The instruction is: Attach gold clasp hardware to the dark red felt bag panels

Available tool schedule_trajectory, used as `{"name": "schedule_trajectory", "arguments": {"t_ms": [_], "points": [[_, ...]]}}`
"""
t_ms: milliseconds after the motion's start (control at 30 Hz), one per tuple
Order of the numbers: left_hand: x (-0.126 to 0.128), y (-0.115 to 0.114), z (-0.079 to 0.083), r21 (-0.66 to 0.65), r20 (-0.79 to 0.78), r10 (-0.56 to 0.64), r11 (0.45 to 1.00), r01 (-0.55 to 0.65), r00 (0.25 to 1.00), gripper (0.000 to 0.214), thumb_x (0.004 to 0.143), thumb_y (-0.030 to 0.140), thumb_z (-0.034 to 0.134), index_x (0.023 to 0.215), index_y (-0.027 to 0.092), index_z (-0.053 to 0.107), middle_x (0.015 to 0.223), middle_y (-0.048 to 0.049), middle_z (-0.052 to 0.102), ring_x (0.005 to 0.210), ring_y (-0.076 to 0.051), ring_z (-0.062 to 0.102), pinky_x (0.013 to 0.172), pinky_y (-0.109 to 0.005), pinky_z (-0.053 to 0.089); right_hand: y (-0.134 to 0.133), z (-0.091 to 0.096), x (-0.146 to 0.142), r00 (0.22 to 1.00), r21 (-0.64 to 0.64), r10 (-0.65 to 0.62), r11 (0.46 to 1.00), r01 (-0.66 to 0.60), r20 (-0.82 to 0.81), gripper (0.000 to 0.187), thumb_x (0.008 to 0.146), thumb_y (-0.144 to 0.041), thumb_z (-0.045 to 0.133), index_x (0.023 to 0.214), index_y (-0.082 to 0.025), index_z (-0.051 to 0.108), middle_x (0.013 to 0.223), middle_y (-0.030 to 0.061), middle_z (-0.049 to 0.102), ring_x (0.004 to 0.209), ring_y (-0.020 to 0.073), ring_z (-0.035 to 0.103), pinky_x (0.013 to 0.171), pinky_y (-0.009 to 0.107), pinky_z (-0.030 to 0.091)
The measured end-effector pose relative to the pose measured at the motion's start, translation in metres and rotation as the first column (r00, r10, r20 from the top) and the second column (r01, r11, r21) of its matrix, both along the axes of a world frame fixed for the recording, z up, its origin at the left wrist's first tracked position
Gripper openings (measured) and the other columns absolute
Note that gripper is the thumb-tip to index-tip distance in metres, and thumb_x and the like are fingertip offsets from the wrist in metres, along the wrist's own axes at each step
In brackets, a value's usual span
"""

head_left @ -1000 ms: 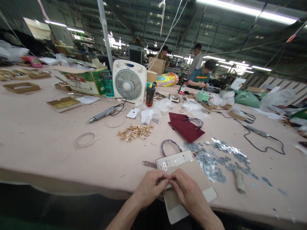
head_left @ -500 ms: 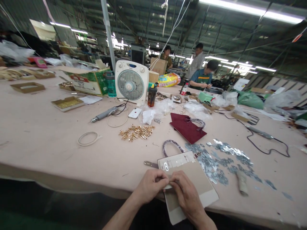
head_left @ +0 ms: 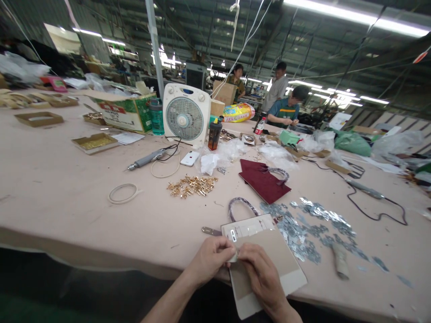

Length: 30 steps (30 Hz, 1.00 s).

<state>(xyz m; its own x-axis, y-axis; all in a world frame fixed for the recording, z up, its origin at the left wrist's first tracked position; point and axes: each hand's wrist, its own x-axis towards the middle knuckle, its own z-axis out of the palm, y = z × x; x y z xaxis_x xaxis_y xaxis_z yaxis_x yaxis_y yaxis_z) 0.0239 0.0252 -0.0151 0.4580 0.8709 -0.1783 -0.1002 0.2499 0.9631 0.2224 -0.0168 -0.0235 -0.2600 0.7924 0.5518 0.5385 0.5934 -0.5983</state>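
Beige panels of a handbag piece (head_left: 266, 251) lie across the table's front edge, one flap hanging over it. Its wrapped dark handle (head_left: 242, 200) arches at the top, and a purple strap (head_left: 211, 231) sticks out on the left. Above the panels, my left hand (head_left: 213, 256) is closed, thumb and forefinger pinching a small pale piece (head_left: 233, 258). My right hand (head_left: 258, 271) is closed too, its fingertips meeting the left ones at that piece. Its exact kind is too small to tell. A metal plate (head_left: 233, 235) shows on the panel just beyond my fingers.
Thin metal plates (head_left: 299, 233) are scattered right of the panel, near a cloth roll (head_left: 340, 260). Gold fittings (head_left: 192, 185), a maroon bag piece (head_left: 264, 181), an electric screwdriver (head_left: 146, 159), a phone (head_left: 189, 158) and a fan (head_left: 186, 117) stand or lie farther back. A co-worker (head_left: 286, 110) sits across.
The pale piece has turned between my fingertips, and my hands have shifted slightly. The view has moved a little; the bag piece stays in place.
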Motion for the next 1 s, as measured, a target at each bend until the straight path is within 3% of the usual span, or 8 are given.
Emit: {"name": "schedule_trajectory", "arguments": {"t_ms": [233,333,467,567,667,767,867,1000], "points": [[0.003,0.003,-0.005,-0.017,-0.011,0.041,0.999,-0.042,0.999,0.025,0.076,0.038,0.069,0.076,0.014,0.066,0.067,0.0015,0.057,0.06,-0.012,0.05,0.06,-0.025,0.042,-0.022,0.007,0.016,0.983,0.009,0.112,0.994,-0.112,-0.143,0.022,0.097,-0.011,0.062,0.108,-0.027,0.072,0.098,0.0062,0.075,0.1,0.0223,0.072,0.089,0.034,0.061],[0.003,0.004,-0.004,-0.009,0.016,0.056,0.998,-0.056,0.998,0.028,0.078,0.041,0.07,0.077,0.013,0.065,0.069,0.001,0.058,0.062,-0.011,0.05,0.059,-0.024,0.042,-0.024,0.013,0.022,0.953,-0.176,-0.054,0.984,0.001,-0.298,0.009,0.098,-0.022,0.065,0.101,-0.025,0.073,0.097,0.007,0.075,0.097,0.0228,0.072,0.088,0.031,0.06],[0.0,0.0,-0.004,0.069,0.002,0.028,0.997,-0.028,1.0,0.027,0.085,0.04,0.067,0.08,0.014,0.064,0.07,0.0013,0.058,0.063,-0.012,0.051,0.061,-0.024,0.042,-0.014,0.014,0.026,0.834,-0.58,-0.416,0.801,0.147,-0.362,0.032,0.09,-0.05,0.075,0.102,-0.02,0.076,0.094,0.0082,0.076,0.088,0.0234,0.071,0.078,0.029,0.059],[-0.003,-0.005,-0.003,0.148,-0.087,-0.012,0.989,0.025,0.996,0.024,0.086,0.036,0.065,0.079,0.014,0.066,0.069,0.0013,0.057,0.063,-0.012,0.051,0.059,-0.023,0.041,-0.002,0.011,0.027,0.772,-0.692,-0.482,0.718,0.076,-0.415,0.05,0.081,-0.062,0.08,0.104,-0.018,0.077,0.088,0.007,0.075,0.081,0.0217,0.068,0.076,0.03,0.058],[-0.007,-0.009,0.002,0.26,-0.182,-0.034,0.962,0.081,0.983,0.017,0.085,0.027,0.062,0.077,0.014,0.069,0.068,0.0013,0.059,0.062,-0.011,0.049,0.057,-0.022,0.036,0.008,0.016,0.025,0.785,-0.695,-0.453,0.718,0.04,-0.423,0.05,0.081,-0.062,0.08,0.105,-0.019,0.077,0.091,0.0071,0.075,0.083,0.0222,0.068,0.079,0.032,0.057],[-0.009,-0.01,0.008,0.358,-0.217,-0.043,0.926,0.121,0.975,0.012,0.081,0.018,0.06,0.075,0.015,0.07,0.069,0.0011,0.062,0.064,-0.011,0.051,0.06,-0.022,0.037,0.019,0.028,0.019,0.856,-0.622,-0.361,0.781,0.061,-0.369,0.042,0.084,-0.06,0.077,0.099,-0.021,0.078,0.106,0.0103,0.075,0.102,0.0277,0.068,0.093,0.038,0.055],[-0.008,-0.011,0.01,0.427,-0.219,-0.037,0.895,0.13,0.975,0.012,0.078,0.013,0.06,0.073,0.016,0.07,0.069,0.0014,0.064,0.066,-0.011,0.055,0.065,-0.022,0.041,0.034,0.041,0.011,0.94,-0.528,-0.233,0.846,0.07,-0.249,0.034,0.088,-0.057,0.072,0.092,-0.024,0.078,0.135,0.0114,0.065,0.13,0.0319,0.057,0.115,0.045,0.041],[-0.004,-0.013,0.007,0.482,-0.263,-0.003,0.866,0.135,0.965,0.012,0.076,0.01,0.061,0.074,0.017,0.071,0.071,0.0015,0.067,0.068,-0.011,0.058,0.069,-0.023,0.042,0.053,0.044,-0.003,0.985,-0.537,-0.128,0.842,0.048,-0.112,0.029,0.093,-0.051,0.066,0.089,-0.025,0.077,0.147,0.0102,0.057,0.139,0.0318,0.051,0.121,0.05,0.032]]}}
